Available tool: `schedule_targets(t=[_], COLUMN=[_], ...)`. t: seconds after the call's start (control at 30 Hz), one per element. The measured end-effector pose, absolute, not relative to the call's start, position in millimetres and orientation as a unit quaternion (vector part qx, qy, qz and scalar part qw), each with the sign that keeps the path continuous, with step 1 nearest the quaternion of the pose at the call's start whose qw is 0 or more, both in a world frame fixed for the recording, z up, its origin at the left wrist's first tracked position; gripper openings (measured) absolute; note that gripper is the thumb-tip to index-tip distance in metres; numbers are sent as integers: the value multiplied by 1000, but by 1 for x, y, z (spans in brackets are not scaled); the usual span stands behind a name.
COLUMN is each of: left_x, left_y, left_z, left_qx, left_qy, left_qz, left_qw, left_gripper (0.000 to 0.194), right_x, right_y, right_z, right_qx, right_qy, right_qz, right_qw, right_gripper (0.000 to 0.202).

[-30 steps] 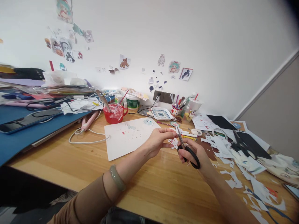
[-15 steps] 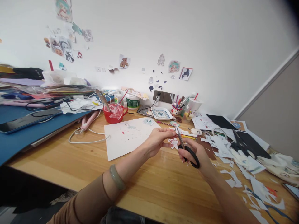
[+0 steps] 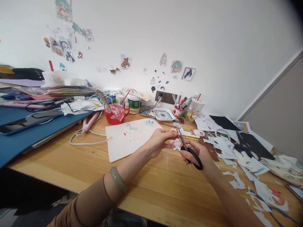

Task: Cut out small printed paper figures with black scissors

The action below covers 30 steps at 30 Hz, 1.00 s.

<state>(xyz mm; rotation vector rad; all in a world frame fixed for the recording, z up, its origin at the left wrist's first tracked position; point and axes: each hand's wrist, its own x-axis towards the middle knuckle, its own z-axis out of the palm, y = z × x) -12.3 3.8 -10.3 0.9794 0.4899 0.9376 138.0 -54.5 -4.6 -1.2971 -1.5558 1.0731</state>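
Note:
My left hand (image 3: 161, 142) is closed in a pinch over the table, fingertips pressed together near the scissors' tips. Whatever sits in that pinch is too small to make out. In my right hand (image 3: 197, 154) is a pair of scissors (image 3: 183, 140) with black handles, its blades pointing up and away, right beside the left fingertips. Below and behind the hands lies a small red-and-white paper cutout (image 3: 175, 144). A white sheet (image 3: 125, 142) with tiny coloured cut pieces on it lies left of my left hand, partly behind it.
Paper scraps (image 3: 236, 181) litter the right side, near a second pair of black scissors (image 3: 246, 145). At the back stand a red mug (image 3: 115, 116), a square patterned dish (image 3: 163, 114), a pen cup (image 3: 178, 111) and a drink cup (image 3: 196, 108). A white cord (image 3: 87, 144) loops at left.
The scissors' blades look slightly more apart at the tips. Both hands stay in nearly the same place.

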Motion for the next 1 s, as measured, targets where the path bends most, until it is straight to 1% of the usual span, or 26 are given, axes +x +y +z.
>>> schedule_targets(t=[0.23,0.43,1.0], left_x=[-12,-10,-11], left_y=[3,4,4], left_z=[-11,-13,-13], left_qx=[450,476,466], left_qy=[224,225,235], left_qz=[432,404,411], left_qw=[749,748,747], left_gripper=[23,22,19], right_x=[140,140,141], right_y=[-53,-52,-52], right_z=[-7,-8,-10], right_qx=[-511,-520,-523], right_qy=[-627,-628,-628], right_qz=[421,407,401], right_qw=[410,413,414], right_gripper=[23,23,23])
